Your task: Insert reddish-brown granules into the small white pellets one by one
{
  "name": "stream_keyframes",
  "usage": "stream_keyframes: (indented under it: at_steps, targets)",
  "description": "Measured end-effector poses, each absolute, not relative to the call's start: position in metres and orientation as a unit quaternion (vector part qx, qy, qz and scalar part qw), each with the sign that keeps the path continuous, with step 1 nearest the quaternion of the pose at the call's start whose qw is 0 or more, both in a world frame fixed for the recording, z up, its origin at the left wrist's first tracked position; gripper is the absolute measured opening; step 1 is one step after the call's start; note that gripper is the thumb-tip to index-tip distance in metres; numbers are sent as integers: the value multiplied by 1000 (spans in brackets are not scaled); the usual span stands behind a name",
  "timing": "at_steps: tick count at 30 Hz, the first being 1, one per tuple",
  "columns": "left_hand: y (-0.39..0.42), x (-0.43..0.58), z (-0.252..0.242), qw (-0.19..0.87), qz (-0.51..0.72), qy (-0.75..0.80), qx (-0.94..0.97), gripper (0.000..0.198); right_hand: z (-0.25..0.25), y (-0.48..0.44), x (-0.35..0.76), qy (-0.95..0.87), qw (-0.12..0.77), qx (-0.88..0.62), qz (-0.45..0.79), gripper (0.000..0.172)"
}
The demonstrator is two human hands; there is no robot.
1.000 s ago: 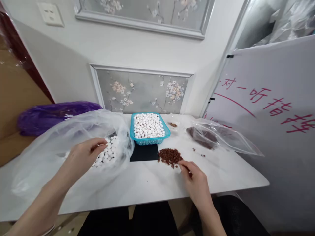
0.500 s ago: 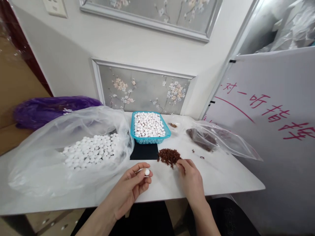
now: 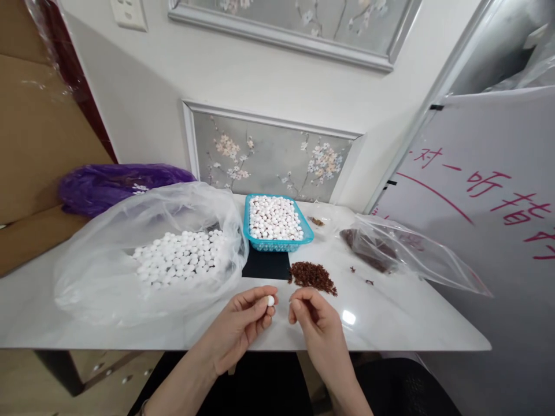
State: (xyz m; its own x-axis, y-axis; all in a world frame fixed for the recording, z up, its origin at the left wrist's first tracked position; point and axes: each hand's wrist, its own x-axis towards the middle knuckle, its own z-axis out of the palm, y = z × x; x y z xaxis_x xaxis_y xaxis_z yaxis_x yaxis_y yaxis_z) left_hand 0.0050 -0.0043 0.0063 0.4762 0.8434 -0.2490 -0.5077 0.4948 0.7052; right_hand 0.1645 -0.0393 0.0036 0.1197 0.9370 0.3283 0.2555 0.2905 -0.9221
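Between the thumb and fingers of my left hand [image 3: 247,320] is a small white ball [image 3: 271,300]. My right hand [image 3: 316,323] is closed in a pinch just to the right of it, with a gap between the two hands; whatever its fingertips hold is too small or hidden to name. Beyond my right hand lies a pile of small reddish-brown pieces [image 3: 313,276]. Behind it stands a blue basket [image 3: 277,245] filled with white balls showing reddish specks. On the left, a translucent plastic bag [image 3: 95,283] holds many plain white balls [image 3: 180,257].
A black mat [image 3: 265,266] lies partly under the basket. To the right is a clear zip bag [image 3: 425,260] with dark brown contents. A purple bag [image 3: 117,182] sits at the back left by cardboard [image 3: 43,127]. The white table's front edge [image 3: 433,349] is near.
My right hand has come away from the brown pile, moving left and nearer to the ball in my left hand. The view has shifted slightly; my left hand still grips the ball.
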Motion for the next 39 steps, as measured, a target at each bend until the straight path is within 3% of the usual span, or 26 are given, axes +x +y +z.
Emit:
stream_keyframes:
  at_steps: [7,15,23,39]
  targets:
    - [-4,5,5,805,420,261,329,6,7,-42,150,-513,596,-424,450,6]
    - [-2,6,0,799,417,263,344,15,6,-40,150,-486,581,-425,495,9]
    - [-3,7,1,792,426,254,356,8,4,-41,149,-490,583,-447,468,10]
    - [-3,6,0,771,435,295,360,10,5,-45,145,-586,556,-510,294,13]
